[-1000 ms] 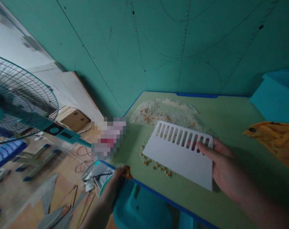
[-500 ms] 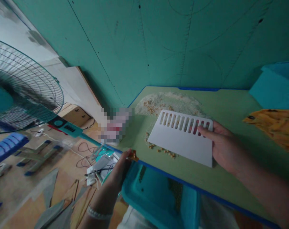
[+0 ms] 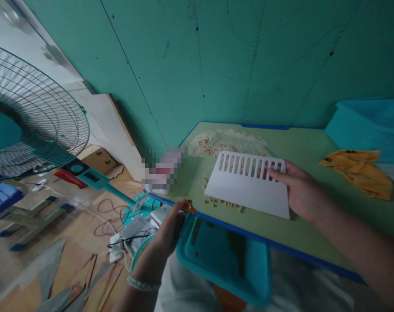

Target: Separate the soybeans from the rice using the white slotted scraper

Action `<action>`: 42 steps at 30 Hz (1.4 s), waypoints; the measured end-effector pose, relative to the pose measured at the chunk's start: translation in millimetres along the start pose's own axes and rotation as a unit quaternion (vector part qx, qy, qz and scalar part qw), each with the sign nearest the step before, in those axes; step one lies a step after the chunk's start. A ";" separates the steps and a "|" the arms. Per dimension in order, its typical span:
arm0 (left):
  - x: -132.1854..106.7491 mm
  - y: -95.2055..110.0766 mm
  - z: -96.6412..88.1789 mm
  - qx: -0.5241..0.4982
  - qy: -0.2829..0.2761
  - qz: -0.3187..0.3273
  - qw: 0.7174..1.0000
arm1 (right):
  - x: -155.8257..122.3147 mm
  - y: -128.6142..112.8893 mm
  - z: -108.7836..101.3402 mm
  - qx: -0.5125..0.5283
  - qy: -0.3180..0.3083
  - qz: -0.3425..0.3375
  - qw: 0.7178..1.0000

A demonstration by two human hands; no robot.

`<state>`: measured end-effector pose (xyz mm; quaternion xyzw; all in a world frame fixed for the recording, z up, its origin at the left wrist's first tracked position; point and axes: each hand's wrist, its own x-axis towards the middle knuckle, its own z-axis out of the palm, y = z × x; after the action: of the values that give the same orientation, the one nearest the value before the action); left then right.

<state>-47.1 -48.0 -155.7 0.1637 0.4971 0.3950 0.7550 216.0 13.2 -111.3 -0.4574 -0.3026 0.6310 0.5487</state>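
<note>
My right hand (image 3: pixel 301 191) grips a white slotted plastic scraper (image 3: pixel 249 193) by its right end, its lower edge resting on the green table (image 3: pixel 301 234). A row of yellow grains (image 3: pixel 223 204) lies along that edge, close to the table's blue front rim. A spread of white rice mixed with yellow grains (image 3: pixel 226 142) sits behind the scraper. My left hand (image 3: pixel 169 229) holds the left rim of a teal tray (image 3: pixel 226 260) just below the table's front edge; its fingers curl around the rim.
A yellow cloth (image 3: pixel 357 171) lies at the table's right, with a teal box (image 3: pixel 369 125) behind it. A teal wall rises behind the table. A standing fan (image 3: pixel 30 117) is at the left, over a floor with cables, boards and a cardboard box.
The scraper has swept the loose grains toward the table's front edge. The teal tray has come further into view under that edge, with my left hand on its rim.
</note>
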 end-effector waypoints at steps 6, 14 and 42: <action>-3.5 0.4 3.5 -0.003 0.002 0.009 1.000 | -1.0 -1.8 0.7 0.001 -0.008 -0.010 1.000; -9.1 3.4 16.0 -0.035 0.026 0.024 0.999 | 0.6 -3.1 0.6 0.018 0.008 -0.012 1.000; -7.8 -4.7 0.4 -0.002 -0.094 0.047 0.994 | -6.6 2.3 6.2 -0.020 -0.052 -0.044 0.997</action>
<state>-46.2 -56.8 -153.6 0.2220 0.4147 0.4140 0.7793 209.2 7.0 -109.3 -0.4211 -0.3636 0.6228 0.5500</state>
